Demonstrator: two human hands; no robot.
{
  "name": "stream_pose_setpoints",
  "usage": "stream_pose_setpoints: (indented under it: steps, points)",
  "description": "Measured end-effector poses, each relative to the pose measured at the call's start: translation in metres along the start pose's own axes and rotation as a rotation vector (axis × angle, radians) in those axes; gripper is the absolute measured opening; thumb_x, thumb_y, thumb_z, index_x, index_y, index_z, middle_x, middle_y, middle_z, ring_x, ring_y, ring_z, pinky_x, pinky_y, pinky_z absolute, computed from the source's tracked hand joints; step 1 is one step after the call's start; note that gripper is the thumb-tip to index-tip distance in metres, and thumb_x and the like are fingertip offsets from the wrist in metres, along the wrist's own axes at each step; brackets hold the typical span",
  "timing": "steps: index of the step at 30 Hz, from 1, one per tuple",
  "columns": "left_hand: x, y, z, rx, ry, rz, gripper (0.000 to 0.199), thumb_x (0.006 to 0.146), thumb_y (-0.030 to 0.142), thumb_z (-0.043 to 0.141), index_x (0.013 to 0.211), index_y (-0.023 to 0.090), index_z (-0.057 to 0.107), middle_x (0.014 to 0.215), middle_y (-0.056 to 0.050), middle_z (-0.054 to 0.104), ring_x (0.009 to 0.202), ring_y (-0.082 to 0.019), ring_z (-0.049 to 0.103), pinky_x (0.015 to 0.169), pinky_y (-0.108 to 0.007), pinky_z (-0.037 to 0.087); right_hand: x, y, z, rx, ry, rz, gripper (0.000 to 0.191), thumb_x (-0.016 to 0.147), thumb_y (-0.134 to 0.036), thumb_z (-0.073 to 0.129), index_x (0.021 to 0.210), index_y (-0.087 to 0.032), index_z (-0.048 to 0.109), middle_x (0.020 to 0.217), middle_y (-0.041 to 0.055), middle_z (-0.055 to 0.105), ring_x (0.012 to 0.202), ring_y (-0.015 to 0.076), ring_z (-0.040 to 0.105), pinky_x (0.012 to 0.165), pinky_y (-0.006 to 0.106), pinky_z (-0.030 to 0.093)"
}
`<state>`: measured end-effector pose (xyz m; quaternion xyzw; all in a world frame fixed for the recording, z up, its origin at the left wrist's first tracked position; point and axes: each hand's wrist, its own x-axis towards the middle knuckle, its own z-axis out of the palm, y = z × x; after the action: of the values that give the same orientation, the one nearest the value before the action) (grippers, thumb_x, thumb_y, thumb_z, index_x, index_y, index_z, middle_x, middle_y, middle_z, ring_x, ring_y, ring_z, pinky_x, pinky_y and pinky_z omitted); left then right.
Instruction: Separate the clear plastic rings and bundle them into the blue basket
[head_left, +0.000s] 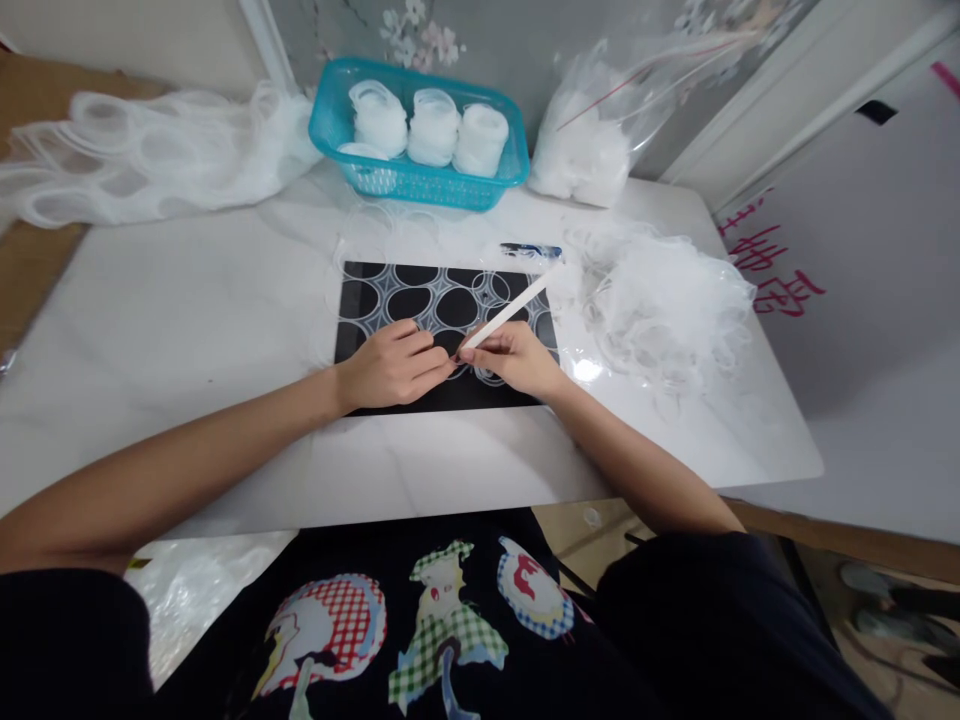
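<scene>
Translucent film sheet with round cut-outs [381, 291]: on black rectangular mat [435, 400], toward white marbled tabletop's [450, 462] near edge. Judged light, limp, tearable at narrow bridges; grip outer margin. Right hand [521, 360] clamped on slim white stick [508, 314]; left hand [390, 368] alongside, pinch unclear.

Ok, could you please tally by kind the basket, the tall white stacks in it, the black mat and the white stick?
Teal basket: 1
Tall white stacks: 3
Black mat: 1
White stick: 1
Total: 6
</scene>
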<state>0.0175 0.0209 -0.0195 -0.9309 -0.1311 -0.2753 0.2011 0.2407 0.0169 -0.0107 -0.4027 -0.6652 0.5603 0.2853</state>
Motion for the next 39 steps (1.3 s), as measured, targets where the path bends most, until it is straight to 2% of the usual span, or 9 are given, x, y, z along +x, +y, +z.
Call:
stream_pose_setpoints:
  steps: [3, 5, 8, 13, 18, 30, 35, 39]
  points:
    - [-0.001, 0.000, 0.000, -0.113, -0.054, -0.077, 0.017, 0.096, 0.018, 0.056, 0.082, 0.023, 0.064, 0.071, 0.002, 0.063, 0.061, -0.013, 0.051, 0.055, -0.031, 0.033, -0.003, 0.000, 0.003, -0.017, 0.021, -0.031, 0.028, 0.083, -0.044, 0.068, 0.080, -0.016, 0.069, 0.060, -0.0028, 0.056, 0.053, 0.0093, 0.042, 0.052, 0.025, 0.035]
    - [0.000, 0.000, -0.002, -0.131, -0.038, -0.076, 0.017, 0.096, 0.017, 0.057, 0.081, 0.023, 0.064, 0.071, 0.002, 0.063, 0.060, -0.012, 0.050, 0.055, -0.031, 0.032, -0.005, 0.000, 0.004, -0.037, 0.043, -0.052, 0.026, 0.084, -0.042, 0.067, 0.080, -0.016, 0.069, 0.060, -0.0026, 0.056, 0.054, 0.0097, 0.043, 0.052, 0.026, 0.035]
    - [0.001, 0.000, -0.005, -0.143, -0.029, -0.055, 0.022, 0.095, 0.018, 0.058, 0.074, 0.021, 0.061, 0.067, 0.002, 0.060, 0.058, -0.012, 0.049, 0.054, -0.031, 0.031, -0.008, 0.000, 0.005, -0.119, 0.065, -0.074, 0.022, 0.086, -0.037, 0.064, 0.080, -0.017, 0.071, 0.067, -0.0002, 0.062, 0.058, 0.0115, 0.048, 0.055, 0.026, 0.039]
    - [0.004, 0.002, -0.010, -0.229, -0.159, -0.051, 0.032, 0.097, 0.021, 0.055, 0.065, 0.020, 0.058, 0.056, 0.003, 0.052, 0.051, -0.011, 0.044, 0.051, -0.032, 0.031, -0.012, 0.001, 0.007, -0.289, 0.078, -0.111, 0.012, 0.086, -0.026, 0.064, 0.083, -0.019, 0.073, 0.082, 0.0022, 0.073, 0.070, 0.0149, 0.059, 0.067, 0.028, 0.046]
    - [0.006, 0.004, -0.012, -0.260, -0.206, -0.061, 0.033, 0.098, 0.021, 0.052, 0.066, 0.020, 0.061, 0.056, 0.003, 0.053, 0.051, -0.011, 0.047, 0.050, -0.031, 0.031, -0.012, 0.005, 0.008, -0.306, 0.075, -0.128, 0.010, 0.087, -0.023, 0.064, 0.086, -0.020, 0.074, 0.088, 0.0023, 0.076, 0.073, 0.0166, 0.063, 0.072, 0.030, 0.049]
    - [0.001, 0.006, -0.008, -0.129, -0.077, 0.019, 0.029, 0.097, 0.020, 0.054, 0.072, 0.018, 0.068, 0.059, 0.001, 0.060, 0.055, -0.012, 0.052, 0.052, -0.029, 0.034, -0.014, 0.007, 0.011, -0.372, 0.097, -0.172, 0.012, 0.088, -0.022, 0.063, 0.087, -0.021, 0.075, 0.095, 0.0040, 0.078, 0.082, 0.0199, 0.069, 0.077, 0.032, 0.052]
    - [0.001, 0.007, -0.008, -0.161, -0.104, -0.008, 0.030, 0.098, 0.020, 0.052, 0.072, 0.019, 0.068, 0.059, 0.002, 0.060, 0.055, -0.012, 0.052, 0.052, -0.029, 0.033, -0.015, 0.008, 0.011, -0.377, 0.114, -0.192, 0.012, 0.089, -0.022, 0.063, 0.088, -0.021, 0.075, 0.093, 0.0039, 0.078, 0.081, 0.0197, 0.070, 0.075, 0.032, 0.053]
    - [0.001, 0.007, -0.008, -0.157, -0.081, -0.002, 0.030, 0.098, 0.019, 0.052, 0.072, 0.018, 0.068, 0.058, 0.002, 0.059, 0.055, -0.012, 0.051, 0.053, -0.029, 0.032, -0.014, 0.010, 0.010, -0.404, 0.111, -0.224, 0.011, 0.089, -0.021, 0.063, 0.088, -0.021, 0.074, 0.094, 0.0039, 0.078, 0.080, 0.0192, 0.070, 0.072, 0.031, 0.054]
